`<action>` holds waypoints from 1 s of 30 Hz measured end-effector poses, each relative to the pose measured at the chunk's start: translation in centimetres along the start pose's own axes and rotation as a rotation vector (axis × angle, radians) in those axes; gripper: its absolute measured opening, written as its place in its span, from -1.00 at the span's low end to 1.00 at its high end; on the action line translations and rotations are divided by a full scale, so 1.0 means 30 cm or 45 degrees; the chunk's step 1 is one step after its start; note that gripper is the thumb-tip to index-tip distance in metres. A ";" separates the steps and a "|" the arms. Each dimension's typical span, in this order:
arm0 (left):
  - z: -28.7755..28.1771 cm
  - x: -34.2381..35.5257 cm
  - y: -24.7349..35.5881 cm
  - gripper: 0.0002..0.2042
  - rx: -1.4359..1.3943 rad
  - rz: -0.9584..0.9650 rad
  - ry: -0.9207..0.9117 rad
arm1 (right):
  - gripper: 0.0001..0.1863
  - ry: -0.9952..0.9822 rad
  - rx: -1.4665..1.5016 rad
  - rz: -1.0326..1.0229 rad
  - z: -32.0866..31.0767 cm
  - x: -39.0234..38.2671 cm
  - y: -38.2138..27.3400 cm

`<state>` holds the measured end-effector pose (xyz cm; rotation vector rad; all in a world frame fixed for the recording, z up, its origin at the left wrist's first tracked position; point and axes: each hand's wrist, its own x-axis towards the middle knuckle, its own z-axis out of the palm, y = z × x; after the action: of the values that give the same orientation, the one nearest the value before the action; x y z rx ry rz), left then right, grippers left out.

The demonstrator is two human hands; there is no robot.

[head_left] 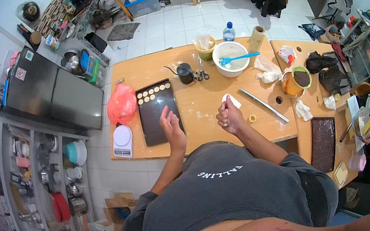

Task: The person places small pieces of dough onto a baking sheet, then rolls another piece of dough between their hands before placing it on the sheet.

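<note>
Right hand [229, 118] fingers gripping white scraper [232, 101] | left hand [171, 126] fingers open over dark tray [158, 120]

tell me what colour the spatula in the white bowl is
Light blue. The spatula lies across the white bowl; the head view shows it clearly.

tray [160, 120] left on table [203, 107] | scale [123, 141] left of tray | bowl [230, 59] behind | rolling pin [264, 105] right

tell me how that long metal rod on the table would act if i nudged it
The metal rod looks round and smooth, so it would likely roll across the flat wooden table. It seems stiff, probably not bending when lifted. It lies near the right hand, untouched.
</note>
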<state>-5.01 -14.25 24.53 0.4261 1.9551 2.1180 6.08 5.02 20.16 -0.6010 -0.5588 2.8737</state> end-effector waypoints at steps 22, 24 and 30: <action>-0.377 0.197 -0.167 -0.56 -0.618 -0.870 -0.297 | -0.55 0.228 -0.904 -0.534 0.294 0.145 0.371; -0.395 0.187 -0.167 -0.58 -0.568 -0.759 -0.258 | -0.53 0.257 -0.889 -0.425 0.263 0.153 0.406; -0.365 0.128 0.095 -0.44 0.050 -0.154 -1.018 | -0.42 0.160 -0.093 0.083 0.283 0.123 0.432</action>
<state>-12.46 -23.30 26.83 0.9530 1.4926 1.4845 -1.71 -8.83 21.03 -0.8195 -0.6384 2.8597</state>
